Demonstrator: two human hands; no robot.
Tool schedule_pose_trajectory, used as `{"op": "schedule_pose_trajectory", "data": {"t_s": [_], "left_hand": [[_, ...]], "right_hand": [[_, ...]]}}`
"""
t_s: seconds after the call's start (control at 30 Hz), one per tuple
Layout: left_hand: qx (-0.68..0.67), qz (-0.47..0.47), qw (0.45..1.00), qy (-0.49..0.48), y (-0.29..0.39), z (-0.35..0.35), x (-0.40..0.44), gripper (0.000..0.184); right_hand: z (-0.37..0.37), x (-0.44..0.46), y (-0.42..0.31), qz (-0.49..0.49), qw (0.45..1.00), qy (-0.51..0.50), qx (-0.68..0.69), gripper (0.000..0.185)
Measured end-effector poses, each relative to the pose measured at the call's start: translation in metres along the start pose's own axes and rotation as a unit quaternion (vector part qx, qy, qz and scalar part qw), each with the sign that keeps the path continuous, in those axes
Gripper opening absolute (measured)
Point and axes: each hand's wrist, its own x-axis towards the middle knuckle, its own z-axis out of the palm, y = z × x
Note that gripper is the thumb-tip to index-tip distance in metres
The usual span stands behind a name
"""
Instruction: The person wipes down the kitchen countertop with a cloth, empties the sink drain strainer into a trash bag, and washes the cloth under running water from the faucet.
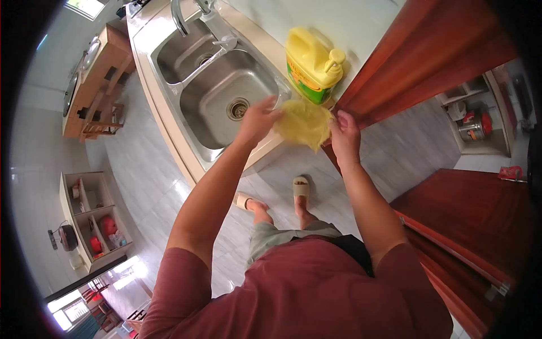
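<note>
A thin yellow cloth or plastic piece [305,123] is stretched between my two hands at the counter's edge. My left hand [259,121] pinches its left side, over the right rim of the steel sink [220,87]; its fingers are slightly blurred. On the other side, my right hand [345,134] grips the right edge with thumb and fingers together. Just beyond the yellow piece stands a yellow jug [307,51] with a pump top and a green label, untouched.
A faucet [179,20] rises behind the double sink. Reddish wooden doors [418,62] stand close to my right. Open shelves [93,209] and a wooden cabinet [107,68] are at the left. My slippered feet [301,189] are on the tiled floor.
</note>
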Motion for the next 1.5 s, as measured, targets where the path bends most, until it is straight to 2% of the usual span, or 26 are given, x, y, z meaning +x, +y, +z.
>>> {"op": "schedule_pose_trajectory", "data": {"t_s": [0.03,0.07,0.1,0.13,0.27,0.37,0.47,0.57,0.67,0.77,0.87,0.97,1.07,1.17,1.33,1.4,1.5], "left_hand": [[0.110,0.055,0.992,0.041,-0.013,0.007,0.004,0.055],[0.218,0.109,0.966,0.083,-0.026,0.012,0.008,0.055],[0.323,0.161,0.925,0.123,-0.032,0.016,0.010,0.055],[0.300,0.161,0.932,0.121,-0.032,0.020,0.008,0.050],[0.298,0.294,0.902,0.101,-0.032,0.032,-0.004,0.042],[0.395,0.386,0.831,0.063,-0.027,0.046,-0.004,0.045],[0.430,0.362,0.825,0.059,-0.042,0.060,0.004,0.047],[0.427,0.383,0.817,0.053,-0.021,0.065,-0.005,0.046],[0.412,0.374,0.831,0.019,-0.026,0.066,-0.007,0.047],[0.427,0.360,0.829,-0.017,-0.026,0.066,-0.012,0.046],[0.437,0.383,0.814,0.004,-0.028,0.065,-0.009,0.046],[0.435,0.392,0.811,0.010,-0.027,0.065,-0.006,0.046],[0.408,0.400,0.821,-0.017,-0.033,0.065,-0.006,0.047],[0.427,0.397,0.812,-0.030,-0.032,0.063,-0.007,0.048],[0.410,0.360,0.837,-0.027,-0.037,0.057,-0.002,0.049],[0.410,0.379,0.829,-0.021,-0.038,0.049,-0.001,0.050],[0.378,0.351,0.856,-0.030,-0.046,0.035,0.000,0.050]], "right_hand": [[-0.003,-0.001,0.001,-0.114,0.987,0.019,-0.115,0.036],[-0.006,-0.003,0.003,-0.226,0.947,0.036,-0.226,0.038],[-0.008,-0.007,0.004,-0.331,0.882,0.053,-0.332,0.040],[-0.007,-0.017,0.009,-0.319,0.903,0.016,-0.286,0.042],[-0.004,-0.037,0.017,-0.286,0.887,-0.119,-0.341,0.049],[0.009,-0.032,0.015,-0.321,0.849,-0.138,-0.395,0.054],[0.013,-0.024,0.010,-0.328,0.835,-0.141,-0.419,0.059],[0.012,-0.015,0.014,-0.344,0.830,-0.136,-0.417,0.063],[0.009,-0.004,0.026,-0.330,0.842,-0.107,-0.413,0.062],[-0.001,0.012,0.025,-0.377,0.801,-0.109,-0.452,0.064],[-0.004,0.014,0.014,-0.330,0.803,-0.123,-0.481,0.062],[-0.006,0.018,0.002,-0.316,0.779,-0.136,-0.523,0.054],[-0.004,0.020,0.011,-0.288,0.795,-0.128,-0.518,0.056],[0.002,0.019,0.003,-0.217,0.799,-0.156,-0.539,0.060],[0.010,0.008,0.027,-0.246,0.839,-0.119,-0.471,0.067],[0.014,0.006,0.033,-0.252,0.844,-0.116,-0.459,0.068],[0.021,-0.006,0.033,-0.253,0.834,-0.138,-0.471,0.070]]}}
